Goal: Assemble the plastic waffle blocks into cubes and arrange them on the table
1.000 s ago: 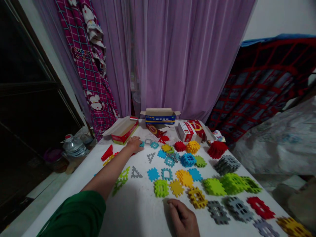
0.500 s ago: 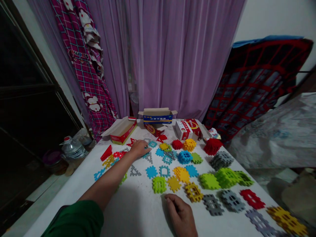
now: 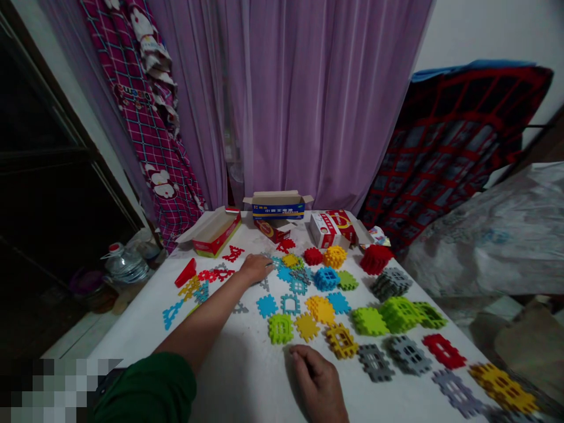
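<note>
My left hand stretches across the table, its fingers curled down at a cluster of flat plastic interlocking building pieces. What lies under its fingertips is mostly hidden; a grey triangular piece pokes out below the hand. Just to its right are a blue square piece and a yellow piece. My right hand rests on the tabletop near the front, loosely closed with nothing visible in it. Beyond it sit a green piece, a yellow piece and a mustard window-frame stack.
Open cartons, one red, one blue and one red-and-white, line the back. Stacks of green, grey and red pieces fill the right side. Red triangles lie left. A water jug stands beside the table.
My left hand has shifted slightly right over the cluster, uncovering red pieces to its left. My right hand stays in place. The view has shifted a little.
</note>
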`<state>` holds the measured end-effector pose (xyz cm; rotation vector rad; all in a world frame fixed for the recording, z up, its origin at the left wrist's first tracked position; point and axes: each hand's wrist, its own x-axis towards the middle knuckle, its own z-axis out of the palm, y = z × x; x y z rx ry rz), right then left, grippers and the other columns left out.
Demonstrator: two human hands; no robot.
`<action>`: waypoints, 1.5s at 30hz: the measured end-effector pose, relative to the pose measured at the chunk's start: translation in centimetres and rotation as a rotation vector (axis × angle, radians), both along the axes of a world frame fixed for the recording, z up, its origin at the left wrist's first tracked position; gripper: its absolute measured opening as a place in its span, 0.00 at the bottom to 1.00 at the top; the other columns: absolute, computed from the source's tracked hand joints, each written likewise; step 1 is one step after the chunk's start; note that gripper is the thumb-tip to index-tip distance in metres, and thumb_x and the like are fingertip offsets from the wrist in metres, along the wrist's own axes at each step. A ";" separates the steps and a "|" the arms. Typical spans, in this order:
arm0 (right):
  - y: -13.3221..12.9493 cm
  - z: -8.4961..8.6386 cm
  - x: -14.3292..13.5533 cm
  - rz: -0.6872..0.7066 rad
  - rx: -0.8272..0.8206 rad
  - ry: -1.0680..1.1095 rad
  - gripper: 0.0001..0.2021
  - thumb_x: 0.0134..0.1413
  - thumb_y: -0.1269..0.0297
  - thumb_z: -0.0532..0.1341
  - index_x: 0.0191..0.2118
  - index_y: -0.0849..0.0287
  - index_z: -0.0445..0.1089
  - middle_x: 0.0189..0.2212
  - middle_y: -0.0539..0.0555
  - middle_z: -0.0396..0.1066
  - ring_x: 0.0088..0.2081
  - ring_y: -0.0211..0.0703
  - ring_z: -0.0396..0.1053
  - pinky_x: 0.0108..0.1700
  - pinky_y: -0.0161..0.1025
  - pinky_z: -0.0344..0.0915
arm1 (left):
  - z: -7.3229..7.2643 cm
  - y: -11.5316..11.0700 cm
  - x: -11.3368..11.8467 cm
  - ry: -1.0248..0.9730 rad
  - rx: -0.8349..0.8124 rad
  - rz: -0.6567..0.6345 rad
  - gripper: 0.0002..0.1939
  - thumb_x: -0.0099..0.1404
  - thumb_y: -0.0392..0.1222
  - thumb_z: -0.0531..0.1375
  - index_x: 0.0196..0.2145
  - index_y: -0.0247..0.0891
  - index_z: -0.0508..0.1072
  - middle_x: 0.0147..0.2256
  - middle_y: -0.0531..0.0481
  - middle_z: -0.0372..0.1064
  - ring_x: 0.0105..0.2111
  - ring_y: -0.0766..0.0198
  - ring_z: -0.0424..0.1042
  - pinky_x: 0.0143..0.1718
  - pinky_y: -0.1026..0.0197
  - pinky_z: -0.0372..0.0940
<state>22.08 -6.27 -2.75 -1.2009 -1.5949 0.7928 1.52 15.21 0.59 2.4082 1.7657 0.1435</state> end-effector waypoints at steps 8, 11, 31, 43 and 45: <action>0.1 -0.6 0.4 -0.011 -0.063 -0.008 0.18 0.57 0.51 0.56 0.34 0.58 0.78 0.31 0.55 0.78 0.33 0.44 0.76 0.36 0.31 0.71 | 1.6 -6.0 -4.5 -0.395 0.213 0.230 0.19 0.70 0.43 0.48 0.48 0.41 0.75 0.48 0.48 0.75 0.49 0.61 0.71 0.52 0.60 0.64; 0.1 -0.9 0.6 -0.008 -0.101 -0.010 0.19 0.55 0.49 0.57 0.34 0.58 0.78 0.32 0.56 0.79 0.35 0.46 0.76 0.38 0.33 0.72 | 0.9 -10.0 -5.2 -0.448 0.279 0.423 0.17 0.68 0.39 0.49 0.47 0.41 0.76 0.46 0.48 0.75 0.48 0.59 0.72 0.52 0.57 0.65; 0.3 -1.2 0.8 -0.084 -0.081 -0.027 0.20 0.48 0.47 0.59 0.32 0.58 0.79 0.34 0.57 0.79 0.38 0.52 0.77 0.41 0.40 0.73 | -3.2 -15.1 -0.7 -0.459 0.292 0.267 0.16 0.66 0.42 0.55 0.50 0.41 0.73 0.55 0.43 0.68 0.56 0.56 0.64 0.60 0.50 0.59; 0.4 -1.6 0.9 -0.102 -0.067 -0.079 0.20 0.47 0.46 0.60 0.33 0.58 0.79 0.34 0.56 0.79 0.38 0.52 0.77 0.42 0.40 0.73 | -0.9 -15.3 -4.3 -0.235 0.127 0.525 0.21 0.67 0.49 0.54 0.55 0.44 0.69 0.63 0.41 0.58 0.63 0.45 0.54 0.62 0.32 0.44; 0.4 -1.6 0.9 -0.101 -0.061 -0.088 0.20 0.47 0.46 0.59 0.32 0.58 0.79 0.34 0.56 0.79 0.38 0.52 0.77 0.42 0.40 0.74 | -1.2 -15.4 -3.6 -0.259 0.161 0.465 0.20 0.67 0.48 0.54 0.54 0.44 0.70 0.62 0.42 0.60 0.63 0.48 0.55 0.63 0.35 0.45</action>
